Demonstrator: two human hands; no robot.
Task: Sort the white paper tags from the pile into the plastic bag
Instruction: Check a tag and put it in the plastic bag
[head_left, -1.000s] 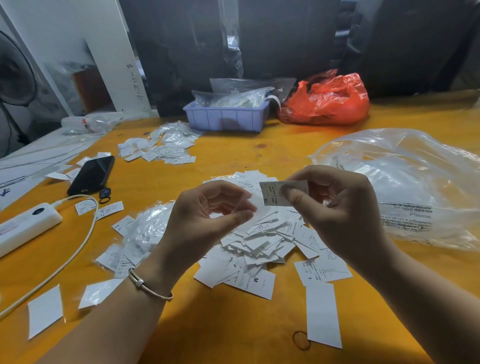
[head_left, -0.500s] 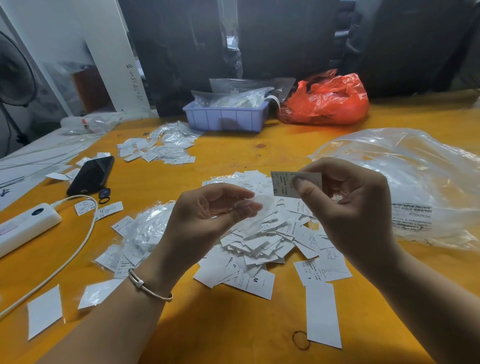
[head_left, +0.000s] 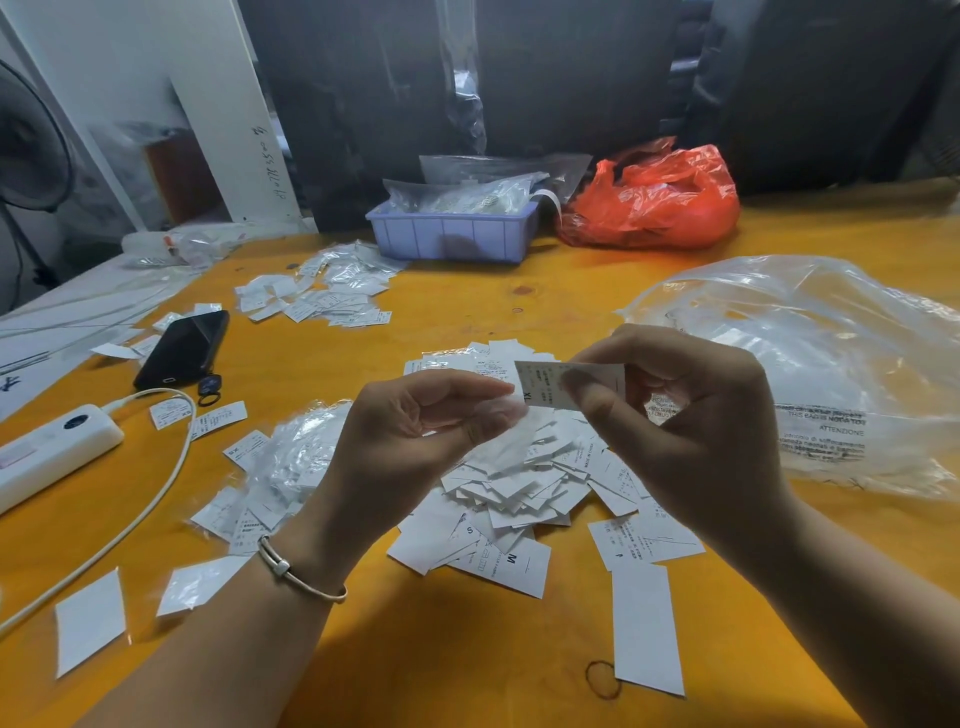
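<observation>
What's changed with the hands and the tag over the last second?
The right hand carried its pinched tag slightly right and up, then back left to the left hand's small clear bag; their edges now meet. Both grips held. The pile and large plastic bag stayed put.

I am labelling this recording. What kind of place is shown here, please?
Probably a small garment packing workroom. An orange worktable carries a pile of white size tags, a large clear plastic bag printed with a warning, and a lilac bin of bagged items.
</observation>
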